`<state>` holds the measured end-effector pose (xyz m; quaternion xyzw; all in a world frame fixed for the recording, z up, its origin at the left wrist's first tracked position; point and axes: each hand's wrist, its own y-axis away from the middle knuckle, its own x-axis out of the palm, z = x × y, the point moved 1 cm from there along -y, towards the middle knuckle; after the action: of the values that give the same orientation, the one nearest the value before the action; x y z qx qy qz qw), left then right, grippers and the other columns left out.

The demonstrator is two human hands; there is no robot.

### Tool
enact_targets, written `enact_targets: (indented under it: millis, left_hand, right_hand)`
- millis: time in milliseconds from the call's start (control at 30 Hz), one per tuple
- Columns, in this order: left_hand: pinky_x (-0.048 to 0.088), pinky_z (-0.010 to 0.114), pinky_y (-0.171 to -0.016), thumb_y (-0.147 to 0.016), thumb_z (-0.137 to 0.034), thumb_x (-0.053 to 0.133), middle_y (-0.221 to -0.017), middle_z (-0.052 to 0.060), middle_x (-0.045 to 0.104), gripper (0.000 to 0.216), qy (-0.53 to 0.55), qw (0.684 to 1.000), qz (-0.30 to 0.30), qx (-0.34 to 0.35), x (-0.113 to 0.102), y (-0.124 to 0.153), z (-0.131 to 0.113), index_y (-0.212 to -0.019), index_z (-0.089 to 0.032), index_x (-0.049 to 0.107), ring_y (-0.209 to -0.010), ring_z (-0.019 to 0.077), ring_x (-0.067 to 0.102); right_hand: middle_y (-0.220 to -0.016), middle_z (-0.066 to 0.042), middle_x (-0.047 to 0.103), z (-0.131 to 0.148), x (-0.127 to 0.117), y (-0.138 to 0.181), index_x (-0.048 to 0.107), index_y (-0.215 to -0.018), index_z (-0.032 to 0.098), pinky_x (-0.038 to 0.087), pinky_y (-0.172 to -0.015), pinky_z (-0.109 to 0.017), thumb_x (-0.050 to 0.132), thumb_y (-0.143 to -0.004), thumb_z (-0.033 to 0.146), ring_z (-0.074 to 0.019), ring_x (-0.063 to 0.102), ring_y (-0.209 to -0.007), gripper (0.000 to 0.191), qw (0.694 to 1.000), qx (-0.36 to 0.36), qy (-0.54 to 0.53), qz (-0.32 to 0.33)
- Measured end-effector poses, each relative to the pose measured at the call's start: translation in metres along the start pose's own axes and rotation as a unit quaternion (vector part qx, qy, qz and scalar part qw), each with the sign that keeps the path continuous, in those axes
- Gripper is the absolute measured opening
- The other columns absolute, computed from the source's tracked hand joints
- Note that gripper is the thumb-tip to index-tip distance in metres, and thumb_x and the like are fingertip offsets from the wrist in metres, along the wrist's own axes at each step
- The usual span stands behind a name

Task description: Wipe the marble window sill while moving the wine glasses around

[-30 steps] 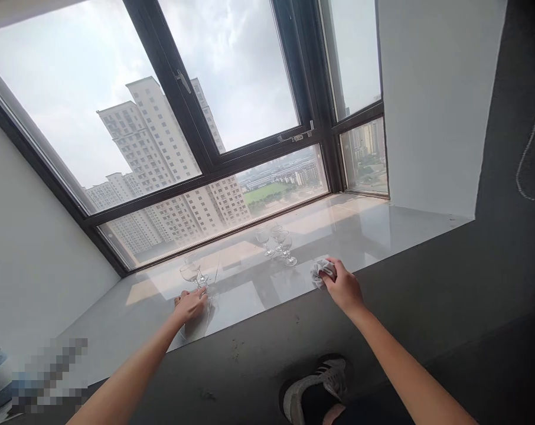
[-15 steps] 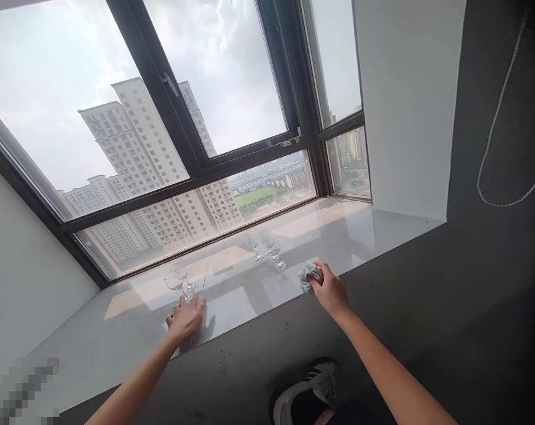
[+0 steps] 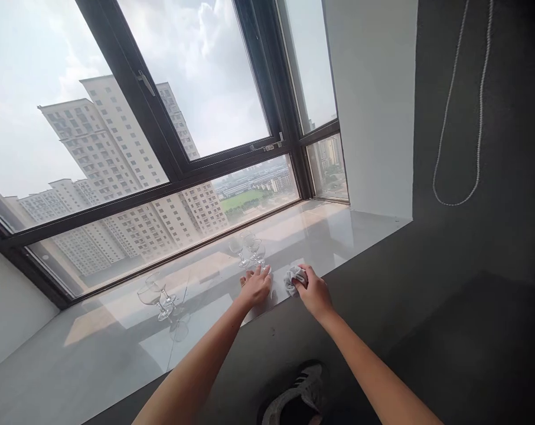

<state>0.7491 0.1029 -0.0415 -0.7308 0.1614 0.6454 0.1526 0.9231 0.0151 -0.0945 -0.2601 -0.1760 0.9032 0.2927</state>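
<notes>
My right hand (image 3: 312,293) is closed around a crumpled grey-white cloth (image 3: 294,278) at the front edge of the glossy white windowsill (image 3: 117,360). To its left, my left hand (image 3: 255,285) reaches over the sill with its fingers spread. Its fingertips come up to the base of the nearest stemmed glass (image 3: 257,251) in a small group; whether they touch it I cannot tell. Beside that one stands another clear stemmed glass (image 3: 237,248). Farther left, two stemmed glasses stand close together, the front one (image 3: 147,293) overlapping the other (image 3: 159,285).
Dark-framed windows (image 3: 174,171) rise behind the sill, with tall buildings outside. A beaded blind cord (image 3: 479,136) hangs at the right against a dark wall. Below the sill's front edge a shoe (image 3: 294,392) shows on the floor.
My left hand has moved right, from the left pair of glasses to the right group. My right hand still grips the cloth. The view has shifted a little to the right.
</notes>
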Motion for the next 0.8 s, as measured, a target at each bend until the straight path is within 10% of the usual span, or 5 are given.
enact_targets:
  millis: [200,367,800]
  left_hand:
    - [0.027,0.055,-0.098,-0.094,-0.036,0.019,-0.142,0.012,0.045,0.052,-0.002,1.0,0.002,0.03,-0.005,-0.002,-0.001,-0.132,-0.021,0.051,-0.121,0.0341,0.037]
    - [0.026,0.056,-0.1,-0.093,-0.04,0.021,-0.149,0.002,0.04,0.052,-0.016,1.0,0.009,0.011,-0.014,0.028,0.019,-0.138,-0.034,0.046,-0.123,0.0349,0.037]
    - [0.025,0.046,-0.105,-0.087,-0.035,0.032,-0.151,-0.004,0.038,0.057,-0.074,0.992,0.012,-0.098,-0.033,0.137,0.15,-0.144,-0.039,0.039,-0.13,0.0312,0.034]
  right_hand:
    - [-0.09,-0.005,0.071,0.003,-0.003,0.001,0.056,-0.114,0.024,0.045,-0.07,-0.028,0.056,-0.083,0.035,-0.022,0.066,-0.082,0.033,1.0,0.002,-0.009,0.006]
    - [-0.09,-0.004,0.071,0.005,-0.005,0.001,0.056,-0.114,0.024,0.043,-0.068,-0.027,0.055,-0.084,0.034,-0.0215,0.065,-0.081,0.032,1.0,0.007,-0.004,0.009]
    - [-0.092,-0.005,0.07,-0.002,0.0,0.002,0.056,-0.114,0.023,0.041,-0.068,-0.028,0.053,-0.085,0.036,-0.0217,0.064,-0.082,0.031,1.0,-0.002,0.006,0.006]
